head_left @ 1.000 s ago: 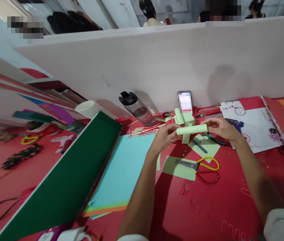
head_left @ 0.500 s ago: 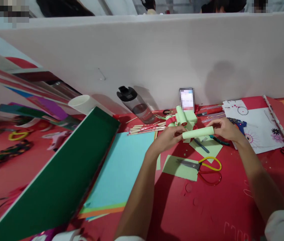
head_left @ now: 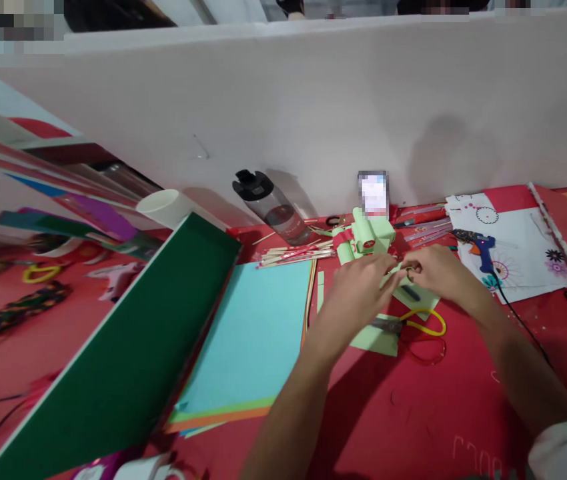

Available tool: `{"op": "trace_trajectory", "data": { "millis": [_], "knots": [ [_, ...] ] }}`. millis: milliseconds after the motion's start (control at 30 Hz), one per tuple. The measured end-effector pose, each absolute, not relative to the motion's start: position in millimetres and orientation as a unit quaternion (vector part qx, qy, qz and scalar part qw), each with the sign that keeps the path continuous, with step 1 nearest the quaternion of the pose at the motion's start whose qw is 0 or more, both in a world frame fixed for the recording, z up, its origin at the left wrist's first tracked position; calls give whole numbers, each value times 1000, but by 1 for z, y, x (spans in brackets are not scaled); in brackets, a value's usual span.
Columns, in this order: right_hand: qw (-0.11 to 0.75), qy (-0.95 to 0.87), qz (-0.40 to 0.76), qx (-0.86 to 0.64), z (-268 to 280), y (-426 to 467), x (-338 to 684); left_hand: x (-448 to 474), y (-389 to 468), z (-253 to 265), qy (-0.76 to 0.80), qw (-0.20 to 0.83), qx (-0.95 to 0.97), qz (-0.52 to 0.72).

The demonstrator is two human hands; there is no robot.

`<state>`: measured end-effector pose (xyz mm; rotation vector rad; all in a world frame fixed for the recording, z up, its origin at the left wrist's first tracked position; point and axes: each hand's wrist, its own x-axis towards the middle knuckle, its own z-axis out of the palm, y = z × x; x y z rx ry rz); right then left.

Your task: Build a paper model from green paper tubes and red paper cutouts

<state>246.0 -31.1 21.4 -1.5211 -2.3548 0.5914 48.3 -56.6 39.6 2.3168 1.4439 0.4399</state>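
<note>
Two hands meet over the red table (head_left: pixel 453 400), just before the pale green paper rolls (head_left: pixel 363 232).
My left hand (head_left: pixel 356 290) and right hand (head_left: pixel 436 270) have bent fingers, with tips brought close, perhaps because the work between them is small; whether they pinch something, I cannot tell, since my own fingers cover it. The paper rolls rest beyond my hands, below the phone (head_left: pixel 374 195), which stands upright near the white partition (head_left: pixel 263 100), probably so that its screen faces me. Nearer to me, the scissors (head_left: pixel 393 325) lie partly on a green sheet (head_left: pixel 376 343), their handles towards my right side, maybe for easy reach. The blue glue gun (head_left: pixel 487 253) rests on patterned paper (head_left: pixel 528 233), which possibly protects the table.
</note>
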Motion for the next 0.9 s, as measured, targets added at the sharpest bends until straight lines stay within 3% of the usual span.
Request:
{"op": "trace_trajectory", "data": {
  "millis": [267, 567, 900],
  "knots": [
    [60, -841, 116, -526, 26, -47, 226, 75, -78, 35, 568, 87, 812, 102],
    [4, -846, 115, -521, 35, -65, 206, 75, -84, 47, 581, 91, 809, 4],
    [11, -834, 117, -539, 30, -67, 205, 82, -87, 56, 613, 115, 780, -48]
  ]
}}
